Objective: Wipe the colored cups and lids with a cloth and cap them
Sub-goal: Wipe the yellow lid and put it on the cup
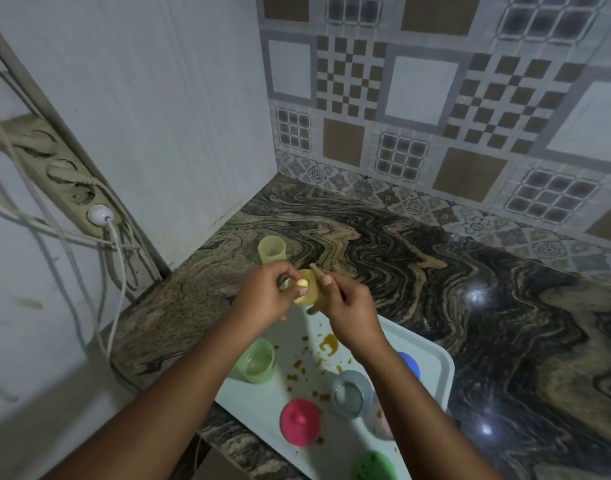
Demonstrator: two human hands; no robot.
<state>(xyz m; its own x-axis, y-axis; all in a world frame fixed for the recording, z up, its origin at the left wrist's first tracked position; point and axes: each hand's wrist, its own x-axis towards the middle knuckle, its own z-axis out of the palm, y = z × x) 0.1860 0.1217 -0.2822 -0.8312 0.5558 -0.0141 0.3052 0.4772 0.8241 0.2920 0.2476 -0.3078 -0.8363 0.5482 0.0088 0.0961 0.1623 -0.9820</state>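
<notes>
At frame centre your left hand point(266, 299) pinches the yellow lid point(303, 287) steady so your right hand point(345, 306), gripping the cloth point(318, 289), can rub it; the yellow cup point(271, 250) waits uncapped just above

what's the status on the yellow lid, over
Left hand holds yellow lid; right hand wipes it with cloth. Yellow cup uncapped on counter. Nothing in the way.

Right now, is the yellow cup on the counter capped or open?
Open. The yellow cup stands upright with its mouth showing and no lid on it.
</notes>
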